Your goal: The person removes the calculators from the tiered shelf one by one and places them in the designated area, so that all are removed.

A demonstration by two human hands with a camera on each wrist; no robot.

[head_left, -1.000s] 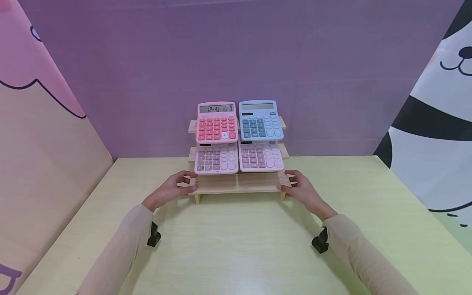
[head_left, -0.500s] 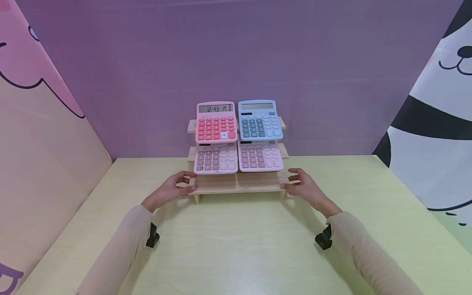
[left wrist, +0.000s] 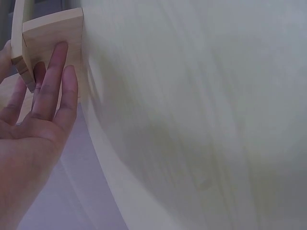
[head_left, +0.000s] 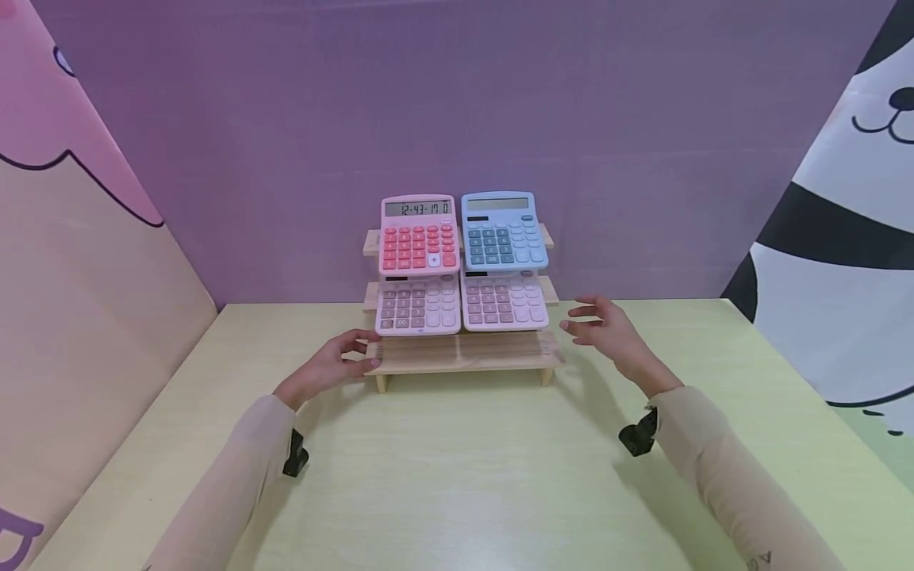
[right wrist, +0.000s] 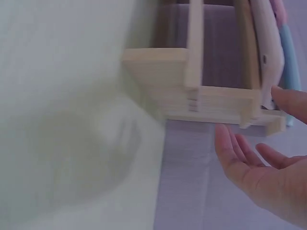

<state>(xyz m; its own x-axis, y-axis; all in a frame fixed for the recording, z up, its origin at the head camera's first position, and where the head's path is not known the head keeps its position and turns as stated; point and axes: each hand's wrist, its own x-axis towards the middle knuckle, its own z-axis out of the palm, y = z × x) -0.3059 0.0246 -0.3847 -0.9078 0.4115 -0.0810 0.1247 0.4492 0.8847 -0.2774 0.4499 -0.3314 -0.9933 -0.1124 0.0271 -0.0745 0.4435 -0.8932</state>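
A stepped wooden rack [head_left: 460,353] stands at the back of the table. On its top tier lean a pink calculator [head_left: 419,235] with a lit display and a blue calculator [head_left: 504,231]. Two pale lilac calculators, one left [head_left: 419,308] and one right [head_left: 505,303], lean on the tier below, their tops hidden. My left hand [head_left: 333,363] holds the left end of the lowest shelf, thumb on one side of the board [left wrist: 19,48] and fingers on the other. Apart from the rack's right end hovers my right hand [head_left: 607,331], fingers loosely bent, holding nothing.
A pale wooden table [head_left: 457,476] spreads in front of the rack. Close behind rises a purple backdrop [head_left: 457,95]. Cartoon-printed panels flank the table at left [head_left: 86,262] and right [head_left: 842,317].
My right hand has let go of the rack's right end and moved up and to the right. My left hand stays at the left end; the calculators keep their places.
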